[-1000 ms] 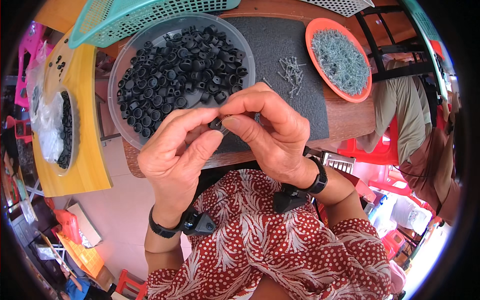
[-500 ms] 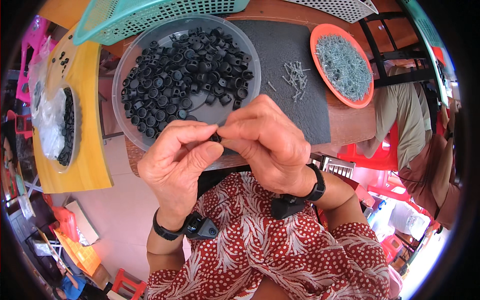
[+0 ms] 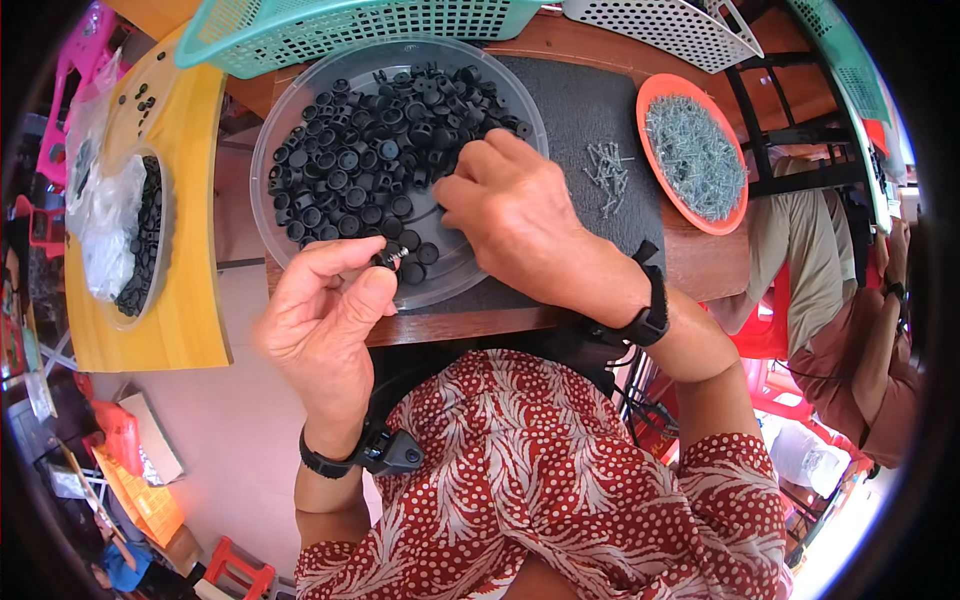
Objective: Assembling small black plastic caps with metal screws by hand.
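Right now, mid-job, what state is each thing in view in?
Left hand: closed in a pinch.
Black piece: held by that hand, shiny metal showing at one end.
Clear tub: open, partly filled.
Black caps: loose, jumbled in the tub.
Right hand: over the tub, fingers curled; grip unclear.
Black mat: flat.
Loose screws: scattered on the mat.
Orange plate: heaped with screws.
Plastic bag: crumpled.

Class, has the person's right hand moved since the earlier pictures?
Yes: judged against the clear tub, the right hand has moved forward and left, away from the left hand and farther over the tub.
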A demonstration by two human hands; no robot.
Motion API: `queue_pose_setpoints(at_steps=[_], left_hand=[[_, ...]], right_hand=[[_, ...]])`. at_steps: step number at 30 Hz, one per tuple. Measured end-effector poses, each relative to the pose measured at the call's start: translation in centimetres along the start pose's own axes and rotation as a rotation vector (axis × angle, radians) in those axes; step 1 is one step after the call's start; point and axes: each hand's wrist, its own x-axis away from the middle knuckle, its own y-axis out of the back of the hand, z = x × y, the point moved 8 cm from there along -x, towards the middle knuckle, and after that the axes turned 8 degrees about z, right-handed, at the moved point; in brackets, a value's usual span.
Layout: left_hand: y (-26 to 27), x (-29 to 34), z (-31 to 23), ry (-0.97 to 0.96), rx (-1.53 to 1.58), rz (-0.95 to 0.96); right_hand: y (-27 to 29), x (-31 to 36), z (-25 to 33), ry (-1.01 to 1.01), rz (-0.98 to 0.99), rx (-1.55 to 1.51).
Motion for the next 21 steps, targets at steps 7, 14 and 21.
queue_pose_setpoints(at_steps=[7, 14, 21], left_hand=[[-0.1, -0.1, 0.1, 0.029, 0.027, -0.005], [-1.2, -0.6, 0.1, 0.038, 0.148, 0.011], [-1.7, -1.0, 0.0, -0.013, 0.158, 0.032]], right_hand=[[0.5, -0.2, 0.8, 0.013, 0.028, -0.016], [2.4, 1.2, 0.4, -0.181, -0.178, -0.584], [1.3, 1.8, 0.3, -0.305, -0.121, -0.936]])
